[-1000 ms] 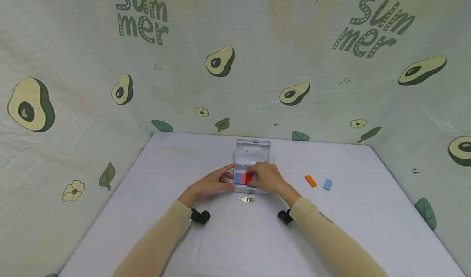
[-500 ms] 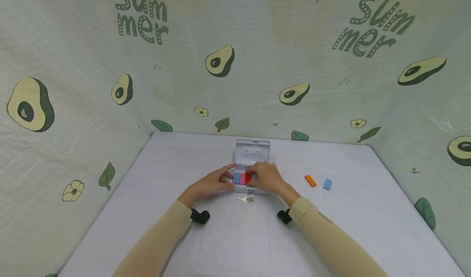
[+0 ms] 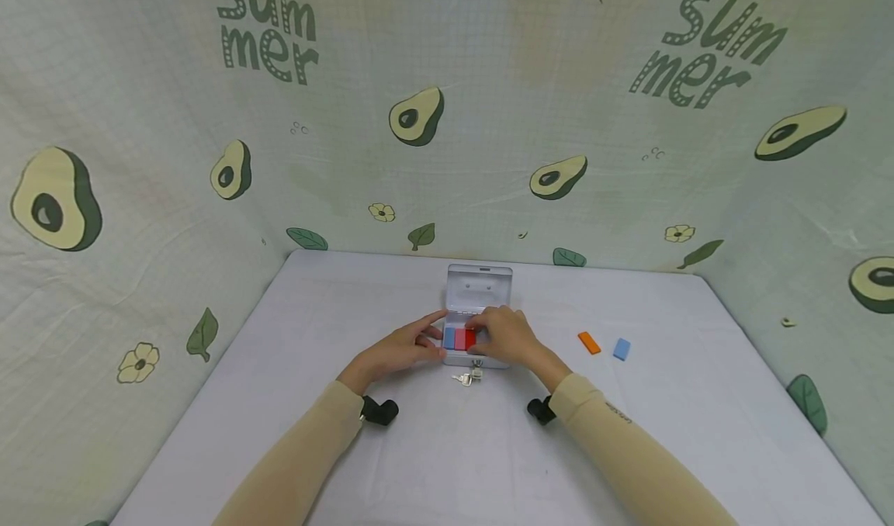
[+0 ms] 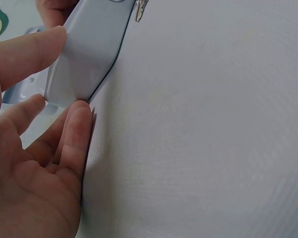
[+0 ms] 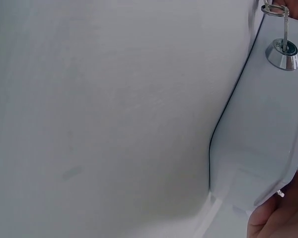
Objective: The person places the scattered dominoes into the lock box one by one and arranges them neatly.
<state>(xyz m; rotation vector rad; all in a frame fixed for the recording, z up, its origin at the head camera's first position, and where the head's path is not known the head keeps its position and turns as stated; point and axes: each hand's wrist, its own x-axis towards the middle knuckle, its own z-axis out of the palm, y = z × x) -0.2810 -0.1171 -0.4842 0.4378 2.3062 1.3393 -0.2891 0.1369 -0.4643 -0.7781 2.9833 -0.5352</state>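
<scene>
A small grey metal cash box (image 3: 457,361) stands with its lid (image 3: 479,287) raised. Inside lie a blue block (image 3: 449,338), a pink block (image 3: 459,339) and a red block (image 3: 471,339), side by side. My left hand (image 3: 401,347) touches the box's left end, thumb near the front corner and fingers spread along the side. Thumb and forefinger of my right hand (image 3: 508,336) pinch the red block inside the box. That hand covers the box's right part. In the right wrist view, a key sits in the lock (image 5: 284,53), and the box wall hides most of the fingers.
Keys (image 3: 466,378) hang at the front of the box. On the white table (image 3: 447,464), to the right, lie an orange block (image 3: 590,343) and another blue block (image 3: 621,349). Behind rises a cloth (image 3: 489,200) printed with avocados.
</scene>
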